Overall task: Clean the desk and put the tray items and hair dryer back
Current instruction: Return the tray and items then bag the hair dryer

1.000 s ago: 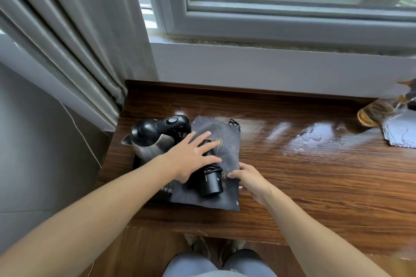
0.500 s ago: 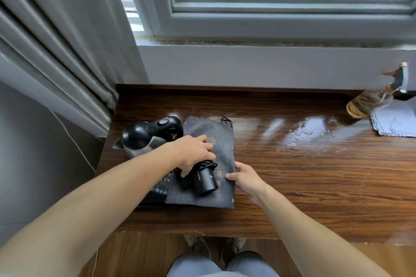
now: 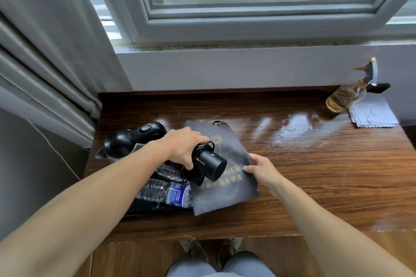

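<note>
My left hand (image 3: 183,145) grips the black hair dryer (image 3: 209,164) and its coiled cord, holding it raised above the grey drawstring bag (image 3: 227,189). My right hand (image 3: 258,168) pinches the bag's right edge, which lifts off the wooden desk (image 3: 315,175). Left of the bag, a black tray (image 3: 144,207) holds a kettle (image 3: 126,144) with a black lid and two plastic water bottles (image 3: 166,193) lying on their sides. My left forearm hides part of the kettle and tray.
An amber spray bottle (image 3: 344,96) and a folded grey cloth (image 3: 371,114) sit at the desk's far right corner. Wet streaks (image 3: 286,128) shine on the desk's middle. A grey curtain (image 3: 45,51) hangs at the left; a window sill runs behind the desk.
My left hand closed around the hair dryer and lifted it off the bag. My right hand took hold of the bag's right edge and raised it. The water bottles came into view.
</note>
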### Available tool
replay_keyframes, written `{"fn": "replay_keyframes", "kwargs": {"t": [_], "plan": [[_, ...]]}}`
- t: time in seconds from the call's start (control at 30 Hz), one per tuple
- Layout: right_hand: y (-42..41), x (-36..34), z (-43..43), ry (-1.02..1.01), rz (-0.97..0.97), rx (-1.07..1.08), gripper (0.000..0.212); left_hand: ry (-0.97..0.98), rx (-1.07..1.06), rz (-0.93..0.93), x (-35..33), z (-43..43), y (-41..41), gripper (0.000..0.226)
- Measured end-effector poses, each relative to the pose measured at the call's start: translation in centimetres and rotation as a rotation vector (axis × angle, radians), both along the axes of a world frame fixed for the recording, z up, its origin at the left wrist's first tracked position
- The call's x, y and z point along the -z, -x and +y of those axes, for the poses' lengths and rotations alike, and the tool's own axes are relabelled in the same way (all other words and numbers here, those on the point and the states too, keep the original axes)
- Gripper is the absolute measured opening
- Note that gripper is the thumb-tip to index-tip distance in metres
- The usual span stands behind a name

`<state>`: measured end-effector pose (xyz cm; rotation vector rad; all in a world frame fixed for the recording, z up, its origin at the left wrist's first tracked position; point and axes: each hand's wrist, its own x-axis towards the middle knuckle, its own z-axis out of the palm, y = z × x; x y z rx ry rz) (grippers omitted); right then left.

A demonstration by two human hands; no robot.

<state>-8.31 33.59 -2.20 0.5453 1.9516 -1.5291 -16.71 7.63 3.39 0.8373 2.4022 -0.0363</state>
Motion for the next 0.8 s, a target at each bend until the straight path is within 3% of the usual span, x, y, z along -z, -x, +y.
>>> {"fn": "replay_keyframes", "kwargs": {"t": [0.33,0.57,0.7,0.8], "plan": [[-0.3,1.6,19.1,-0.387,-0.012,0.273,0.033,-0.041,-0.143,0.014,0.1,8.4,1.2,0.061],[-1.8,3.5,26.9,-0.715,-0.142,0.346,0.018,0.012,-0.181,0.034,2.3,14.8,1.9,0.060],[-2.0,3.9,28.1,-0.810,-0.202,0.431,0.050,0.036,-0.081,0.034,3.4,18.1,2.9,0.061],[-2.5,3.5,27.9,-0.863,-0.163,0.455,0.056,0.073,0.047,0.042,4.2,20.6,3.6,0.064]]}}
